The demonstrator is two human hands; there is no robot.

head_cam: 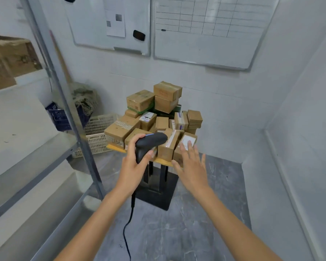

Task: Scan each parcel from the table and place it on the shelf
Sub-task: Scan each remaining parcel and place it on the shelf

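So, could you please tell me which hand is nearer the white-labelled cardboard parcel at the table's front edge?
Right. The right hand reaches open just before the parcel; the left hand grips the black scanner further left.

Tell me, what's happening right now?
Left hand grips scanner. Right hand open, reaching toward parcels piled on table. Nothing in the way.

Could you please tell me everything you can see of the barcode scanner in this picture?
The barcode scanner is a dark grey, pistol-shaped handheld that looks like plastic, with a thin blue strip on top of its head. The left hand grips its handle, with the head pointing right toward the parcels on the table. A black cable hangs from the handle's base toward the floor.
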